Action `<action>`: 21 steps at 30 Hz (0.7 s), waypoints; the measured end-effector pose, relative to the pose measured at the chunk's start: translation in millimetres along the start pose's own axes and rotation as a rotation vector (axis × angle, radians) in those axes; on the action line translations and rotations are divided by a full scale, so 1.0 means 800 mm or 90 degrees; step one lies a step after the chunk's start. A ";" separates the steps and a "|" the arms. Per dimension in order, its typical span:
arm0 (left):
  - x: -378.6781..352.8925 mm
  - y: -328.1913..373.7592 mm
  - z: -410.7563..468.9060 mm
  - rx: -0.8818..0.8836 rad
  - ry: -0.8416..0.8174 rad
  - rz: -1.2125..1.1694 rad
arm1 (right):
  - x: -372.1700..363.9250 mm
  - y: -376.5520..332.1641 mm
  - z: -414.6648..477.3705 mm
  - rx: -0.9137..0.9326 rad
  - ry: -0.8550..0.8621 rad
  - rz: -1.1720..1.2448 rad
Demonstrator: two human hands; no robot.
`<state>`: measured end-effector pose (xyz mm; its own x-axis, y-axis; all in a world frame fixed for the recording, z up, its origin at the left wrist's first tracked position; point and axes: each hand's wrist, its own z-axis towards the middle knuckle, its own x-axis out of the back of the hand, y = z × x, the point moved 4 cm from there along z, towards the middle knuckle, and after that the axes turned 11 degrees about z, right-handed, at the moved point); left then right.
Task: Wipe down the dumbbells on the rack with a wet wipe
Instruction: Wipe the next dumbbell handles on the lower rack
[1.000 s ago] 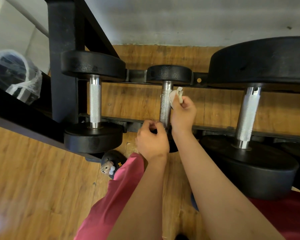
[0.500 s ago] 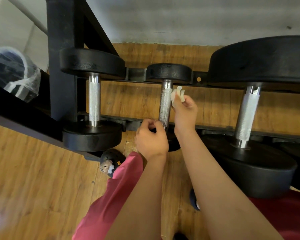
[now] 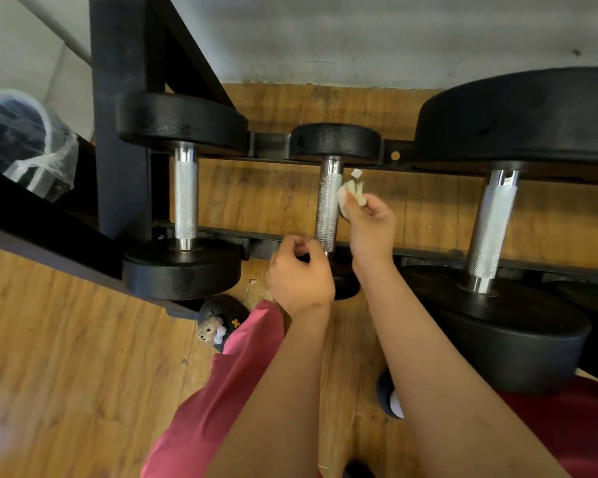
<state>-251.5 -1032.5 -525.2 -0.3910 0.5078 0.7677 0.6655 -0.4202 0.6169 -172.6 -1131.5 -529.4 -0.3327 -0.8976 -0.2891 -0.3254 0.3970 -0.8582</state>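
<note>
Black rack [image 3: 118, 98], 3 dumbbells [image 3: 186, 198] lying side by side across it

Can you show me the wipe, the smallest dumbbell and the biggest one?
wet wipe [image 3: 354, 189], head view, crumpled middle.
smallest dumbbell [image 3: 328, 208], head view, knurled silver handle.
biggest dumbbell [image 3: 518, 122], head view, far black weight.

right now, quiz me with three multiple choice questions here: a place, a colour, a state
1. Where is the wet wipe? A on the floor; B against the middle dumbbell's handle; C on the left dumbbell's head.
2. What colour are the dumbbell heads? A black; B red; C silver.
3. How is the wipe? A spread flat; B in a packet; C bunched in the right grip.
Answers: B, it touches that knurled handle; A, every head in view is black; C, it is pinched and crumpled.
</note>
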 end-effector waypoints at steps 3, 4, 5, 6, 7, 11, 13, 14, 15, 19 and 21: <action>0.000 -0.001 0.000 0.001 0.005 -0.002 | -0.004 0.004 -0.007 -0.020 -0.052 0.019; 0.000 -0.001 0.001 0.003 0.004 -0.002 | -0.004 0.005 -0.008 -0.015 -0.056 0.014; 0.000 0.000 0.000 0.007 0.002 -0.003 | -0.005 0.004 -0.007 -0.002 -0.047 0.004; 0.001 0.000 0.000 0.011 0.001 -0.002 | -0.005 0.003 -0.007 0.011 -0.035 -0.002; 0.001 0.001 0.000 0.011 0.001 -0.001 | -0.005 0.002 -0.007 0.022 -0.023 -0.007; 0.001 0.002 -0.001 0.010 0.003 0.004 | -0.008 0.006 -0.010 -0.018 -0.048 -0.005; 0.001 0.003 -0.001 0.008 0.002 0.004 | -0.011 0.009 -0.010 -0.047 -0.073 -0.027; 0.001 0.003 -0.001 0.008 0.002 0.005 | -0.011 0.009 -0.010 -0.038 -0.069 -0.039; 0.002 0.003 -0.001 0.007 0.003 0.005 | -0.011 0.008 -0.010 -0.021 -0.057 -0.045; 0.001 0.004 0.000 0.004 0.006 0.003 | -0.005 0.006 -0.010 0.030 0.006 -0.020; 0.001 0.004 0.000 0.002 0.006 0.004 | -0.003 0.005 -0.009 0.019 -0.007 -0.012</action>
<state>-250.0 -1033.7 -522.7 -0.3924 0.4984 0.7731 0.6698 -0.4211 0.6115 -179.6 -1126.4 -528.9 -0.3168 -0.9073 -0.2766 -0.3057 0.3737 -0.8757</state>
